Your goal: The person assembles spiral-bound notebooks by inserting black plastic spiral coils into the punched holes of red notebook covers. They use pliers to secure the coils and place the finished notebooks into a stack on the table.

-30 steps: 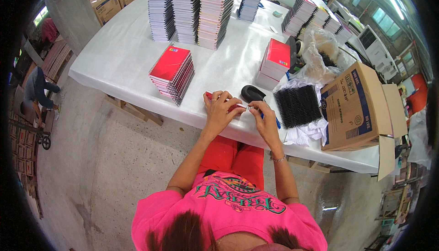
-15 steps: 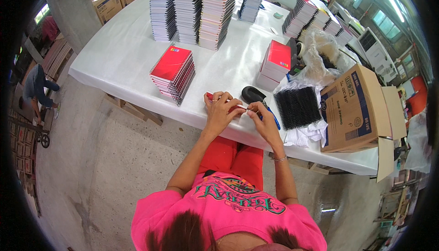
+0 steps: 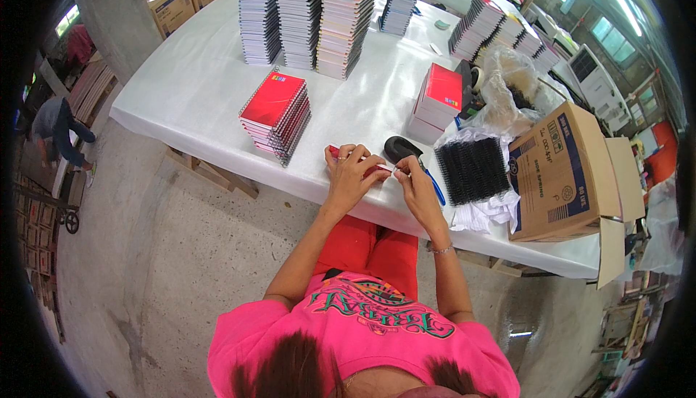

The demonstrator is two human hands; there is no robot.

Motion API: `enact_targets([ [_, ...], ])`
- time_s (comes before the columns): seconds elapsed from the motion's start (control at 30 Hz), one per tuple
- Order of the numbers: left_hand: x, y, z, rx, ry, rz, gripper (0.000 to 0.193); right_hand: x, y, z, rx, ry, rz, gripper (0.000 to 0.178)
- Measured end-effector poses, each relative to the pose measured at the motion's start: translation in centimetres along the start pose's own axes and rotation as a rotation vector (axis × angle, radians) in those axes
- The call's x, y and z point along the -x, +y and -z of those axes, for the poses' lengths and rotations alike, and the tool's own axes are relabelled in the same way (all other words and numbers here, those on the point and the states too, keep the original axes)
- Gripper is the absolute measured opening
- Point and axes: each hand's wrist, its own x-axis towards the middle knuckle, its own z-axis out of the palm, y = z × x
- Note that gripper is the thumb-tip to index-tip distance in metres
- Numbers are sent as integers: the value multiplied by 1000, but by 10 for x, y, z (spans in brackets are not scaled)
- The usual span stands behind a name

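At the table's near edge my left hand (image 3: 349, 177) is closed around a red-covered notebook (image 3: 334, 151), held edge-on so that its white page edge shows between my hands. My right hand (image 3: 415, 189) pinches at the notebook's right end. Whatever sits between those fingertips is too small to make out. Just beyond my right hand lies a black, rounded object (image 3: 401, 149), and a slim blue thing (image 3: 437, 190) rests beside that hand. To the right, a bundle of black spiral binding coils (image 3: 473, 172) lies on white cloth (image 3: 484, 213).
A stack of red spiral notebooks (image 3: 274, 104) stands left of my hands. Unbound red-covered pads (image 3: 441, 93) sit ahead. Blue (image 3: 259, 21), green (image 3: 301, 25) and yellow (image 3: 344, 28) notebook stacks stand farther back. An open cardboard box (image 3: 558, 173) is at right. A person (image 3: 58, 133) bends at far left.
My right fingers have shifted slightly at the notebook's end. My left hand keeps its hold almost unmoved. The person at far left has moved a little.
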Motion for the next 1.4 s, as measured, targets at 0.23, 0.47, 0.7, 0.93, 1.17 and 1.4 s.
enact_targets([
  [0.23,1,0,1,-5,8,-21,23,-4,0,-1,-17,78,105,15],
  [0.47,0,0,0,-4,5,-9,22,-3,4,-2,28,167,109,13],
  [0.7,0,0,-1,17,1,-2,22,1,5,-2,93,109,133,14],
  [0.93,2,0,0,-9,2,-13,24,2,7,-2,35,98,168,14],
  [1.17,3,2,0,-23,9,-8,25,3,8,0,167,101,246,12],
  [1.4,2,3,0,-31,5,16,24,5,-9,4,65,-32,-11,11],
])
